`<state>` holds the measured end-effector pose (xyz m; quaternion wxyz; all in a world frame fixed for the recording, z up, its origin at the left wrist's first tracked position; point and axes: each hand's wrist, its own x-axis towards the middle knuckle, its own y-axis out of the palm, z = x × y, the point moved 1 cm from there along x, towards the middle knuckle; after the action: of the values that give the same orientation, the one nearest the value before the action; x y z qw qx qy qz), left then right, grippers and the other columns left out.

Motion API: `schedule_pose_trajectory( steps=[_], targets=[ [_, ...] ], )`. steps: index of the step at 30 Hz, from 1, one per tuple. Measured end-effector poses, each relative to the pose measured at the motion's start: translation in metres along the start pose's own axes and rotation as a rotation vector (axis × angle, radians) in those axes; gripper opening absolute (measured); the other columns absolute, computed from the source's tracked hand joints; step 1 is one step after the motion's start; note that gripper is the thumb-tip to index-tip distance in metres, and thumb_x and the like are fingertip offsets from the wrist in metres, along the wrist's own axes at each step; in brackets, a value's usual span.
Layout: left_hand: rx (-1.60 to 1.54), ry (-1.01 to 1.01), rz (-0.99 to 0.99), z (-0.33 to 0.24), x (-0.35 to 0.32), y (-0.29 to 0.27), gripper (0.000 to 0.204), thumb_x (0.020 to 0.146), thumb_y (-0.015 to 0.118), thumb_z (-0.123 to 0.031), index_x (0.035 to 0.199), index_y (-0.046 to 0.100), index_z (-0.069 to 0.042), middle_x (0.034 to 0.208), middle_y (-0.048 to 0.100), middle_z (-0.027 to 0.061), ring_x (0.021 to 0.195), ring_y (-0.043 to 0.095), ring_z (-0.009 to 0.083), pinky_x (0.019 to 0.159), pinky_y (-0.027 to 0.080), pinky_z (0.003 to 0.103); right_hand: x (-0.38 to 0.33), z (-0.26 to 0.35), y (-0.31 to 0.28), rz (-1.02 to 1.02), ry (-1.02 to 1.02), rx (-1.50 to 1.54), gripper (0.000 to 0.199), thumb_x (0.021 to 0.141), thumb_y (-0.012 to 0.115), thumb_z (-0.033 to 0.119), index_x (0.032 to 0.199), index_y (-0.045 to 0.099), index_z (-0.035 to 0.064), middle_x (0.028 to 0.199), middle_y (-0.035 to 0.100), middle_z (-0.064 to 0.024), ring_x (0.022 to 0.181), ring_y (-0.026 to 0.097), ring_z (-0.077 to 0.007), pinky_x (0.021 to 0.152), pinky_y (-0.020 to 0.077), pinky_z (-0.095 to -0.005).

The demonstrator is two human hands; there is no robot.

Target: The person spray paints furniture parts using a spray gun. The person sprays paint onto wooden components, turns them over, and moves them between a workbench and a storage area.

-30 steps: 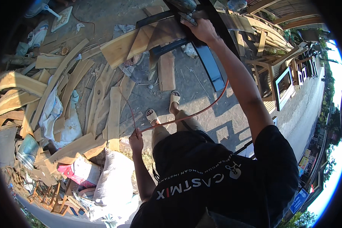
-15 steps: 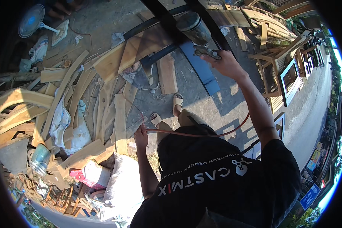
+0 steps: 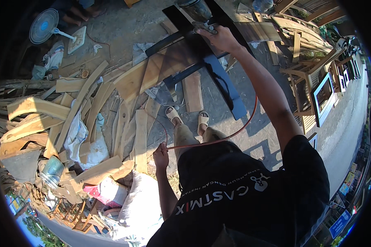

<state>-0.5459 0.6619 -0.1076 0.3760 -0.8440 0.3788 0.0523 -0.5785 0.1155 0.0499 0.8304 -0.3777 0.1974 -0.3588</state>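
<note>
Dark frame (image 3: 226,84): long, straight dark bars with shorter crosspieces, the near bar glinting bluish.
Spray gun (image 3: 197,11): grey metal cup and body, over the dark frame's far part; contact is unclear.
Hose (image 3: 218,141): thin, reddish-brown, slack, passing right of the dark frame's near end and sagging in a curve on its near side.

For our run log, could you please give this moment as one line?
right hand: spray gun gripped | left hand: reddish hose held | nearby: dark boards, bare wood planks
</note>
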Motion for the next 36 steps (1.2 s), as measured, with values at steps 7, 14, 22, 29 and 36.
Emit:
schedule_pose_trajectory(
  steps=[7, 14, 22, 29, 36],
  targets=[
    [-0.029, 0.048, 0.062, -0.012, 0.052, -0.039, 0.044, 0.107, 0.050, -0.029, 0.077, 0.059, 0.003, 0.059, 0.053, 0.0113, 0.053, 0.050, 0.0197, 0.055, 0.040, 0.039, 0.120, 0.024, 0.037, -0.076, -0.019, -0.007, 0.074, 0.085, 0.061, 0.074, 0.086, 0.075, 0.0017, 0.070, 0.070, -0.0159, 0.079, 0.073, -0.0328, 0.079, 0.0556, -0.0450],
    [-0.010, 0.073, 0.115, -0.011, 0.093, -0.080, 0.042, 0.107, 0.049, -0.026, 0.076, 0.056, 0.002, 0.057, 0.049, 0.0112, 0.051, 0.049, 0.0208, 0.054, 0.040, 0.039, 0.196, 0.057, 0.061, -0.110, -0.025, -0.028, 0.074, 0.085, 0.059, 0.076, 0.072, 0.071, 0.0039, 0.065, 0.068, -0.0104, 0.073, 0.073, -0.0270, 0.075, 0.0562, -0.0421],
    [-0.008, 0.101, 0.202, -0.006, 0.124, -0.098, 0.037, 0.105, 0.052, -0.025, 0.088, 0.063, 0.006, 0.069, 0.058, 0.0282, 0.063, 0.058, 0.0473, 0.058, 0.044, 0.049, 0.133, 0.032, 0.024, -0.078, 0.187, 0.041, 0.077, 0.081, 0.067, 0.075, 0.077, 0.072, -0.0019, 0.065, 0.067, -0.0118, 0.072, 0.072, -0.0279, 0.075, 0.0558, -0.0410],
    [0.016, 0.211, 0.233, -0.024, 0.138, -0.081, 0.035, 0.106, 0.050, -0.027, 0.087, 0.060, 0.000, 0.065, 0.054, 0.0242, 0.058, 0.054, 0.0431, 0.056, 0.042, 0.045, -0.007, 0.015, -0.026, -0.040, 0.302, 0.060, 0.059, 0.089, 0.072, 0.058, 0.092, 0.071, -0.0014, 0.068, 0.065, -0.0073, 0.067, 0.066, -0.0157, 0.065, 0.0523, -0.0317],
    [0.063, 0.272, 0.248, -0.052, 0.113, -0.049, 0.037, 0.107, 0.048, -0.023, 0.082, 0.055, 0.003, 0.059, 0.045, 0.0129, 0.053, 0.043, 0.0204, 0.054, 0.038, 0.038, -0.122, -0.013, -0.059, -0.020, 0.346, 0.125, 0.057, 0.092, 0.069, 0.055, 0.082, 0.068, -0.0010, 0.063, 0.062, -0.0062, 0.063, 0.062, -0.0133, 0.060, 0.0488, -0.0326]
  ],
)
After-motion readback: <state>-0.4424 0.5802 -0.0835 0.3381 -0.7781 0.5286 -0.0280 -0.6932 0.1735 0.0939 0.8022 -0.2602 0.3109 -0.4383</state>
